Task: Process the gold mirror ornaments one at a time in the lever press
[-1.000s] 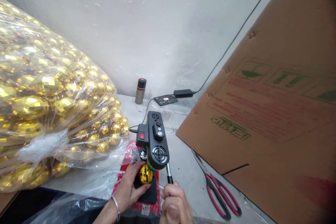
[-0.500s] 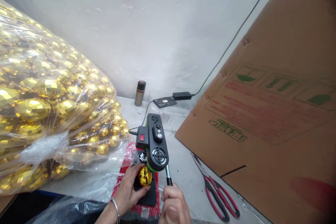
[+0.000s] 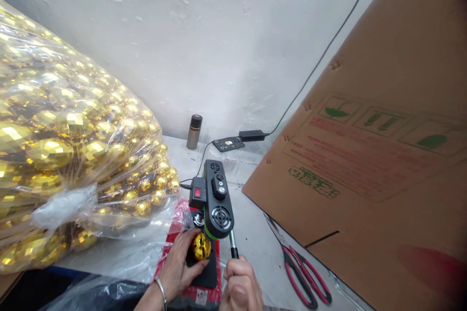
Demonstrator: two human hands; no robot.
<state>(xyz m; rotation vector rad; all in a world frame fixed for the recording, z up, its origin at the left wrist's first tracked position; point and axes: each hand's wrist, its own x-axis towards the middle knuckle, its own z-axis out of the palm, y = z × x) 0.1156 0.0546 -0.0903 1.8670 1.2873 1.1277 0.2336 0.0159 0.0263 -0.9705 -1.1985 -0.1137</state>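
A small gold mirror ball (image 3: 201,246) sits on the black base (image 3: 207,277) of a small bench drill press (image 3: 219,199), partly under its head. My left hand (image 3: 179,261), with a bangle on the wrist, has thumb and fingers closed around the ball from the left. My right hand (image 3: 241,284) is wrapped around the black end of the press's metal lever (image 3: 233,245), to the right of the head. The drill bit itself is hidden by the head. Red plastic sheeting (image 3: 170,238) lies under the base.
A large clear bag (image 3: 65,206) full of gold mirror balls fills the left. Red-and-black scissors (image 3: 301,272) lie right, beside a big cardboard box (image 3: 350,155). Behind the press are a dark-capped bottle (image 3: 194,132), a black patterned card (image 3: 228,144) and a power adapter (image 3: 252,135) with its cord.
The view has shifted very slightly. Both hands, the ball and the lever keep the same places relative to the press.
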